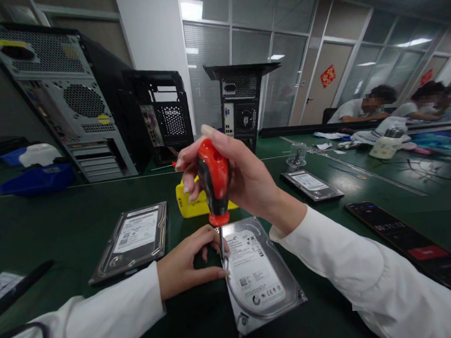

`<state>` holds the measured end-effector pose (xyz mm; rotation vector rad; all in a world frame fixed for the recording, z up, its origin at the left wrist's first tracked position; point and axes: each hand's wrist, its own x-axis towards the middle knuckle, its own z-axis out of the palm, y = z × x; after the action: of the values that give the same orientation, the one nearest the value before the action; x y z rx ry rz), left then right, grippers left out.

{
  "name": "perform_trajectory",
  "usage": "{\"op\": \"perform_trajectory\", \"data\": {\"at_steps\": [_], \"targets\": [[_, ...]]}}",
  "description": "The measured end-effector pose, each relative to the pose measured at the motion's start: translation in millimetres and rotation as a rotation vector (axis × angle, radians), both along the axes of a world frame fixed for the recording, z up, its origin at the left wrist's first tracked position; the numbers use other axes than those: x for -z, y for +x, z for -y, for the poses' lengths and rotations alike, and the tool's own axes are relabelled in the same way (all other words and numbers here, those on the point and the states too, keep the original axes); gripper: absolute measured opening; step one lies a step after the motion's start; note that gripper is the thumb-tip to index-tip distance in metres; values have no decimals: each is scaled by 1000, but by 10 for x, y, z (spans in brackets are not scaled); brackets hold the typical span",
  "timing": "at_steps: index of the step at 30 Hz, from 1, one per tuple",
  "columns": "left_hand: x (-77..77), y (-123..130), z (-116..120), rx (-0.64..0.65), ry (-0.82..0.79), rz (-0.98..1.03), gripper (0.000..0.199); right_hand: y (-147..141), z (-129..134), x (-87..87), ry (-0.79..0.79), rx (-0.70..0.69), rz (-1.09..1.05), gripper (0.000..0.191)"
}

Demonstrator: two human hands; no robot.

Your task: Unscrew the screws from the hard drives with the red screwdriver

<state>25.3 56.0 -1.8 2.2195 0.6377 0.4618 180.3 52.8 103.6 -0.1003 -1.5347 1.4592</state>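
My right hand (245,173) is closed around the red and black handle of a screwdriver (215,182), held upright. Its shaft points down to the left edge of a silver hard drive (258,269) with a white label, lying flat on the green table. Where the tip meets the drive is hard to make out. My left hand (193,261) grips that same left edge, thumb and fingers on either side of the shaft. Behind the drive is a yellow plastic holder (191,205), partly hidden by my right hand.
Other hard drives lie left (137,237) and right (311,185). A phone (408,238) rests at the right. Computer cases (101,105) stand at the back. A clear cup (296,156), blue tray (37,179) and mug (386,146) are around. Two people sit far right.
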Motion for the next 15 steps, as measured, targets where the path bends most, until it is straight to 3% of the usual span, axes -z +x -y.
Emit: {"op": "perform_trajectory", "data": {"at_steps": [9,15], "targets": [[4,-5,-3,0,-7,8,26,-49,20,-5,69,11,-18,19],[4,-4,-10,-8,0,-21,27,-29,-18,16,12,29,-12,20]]}}
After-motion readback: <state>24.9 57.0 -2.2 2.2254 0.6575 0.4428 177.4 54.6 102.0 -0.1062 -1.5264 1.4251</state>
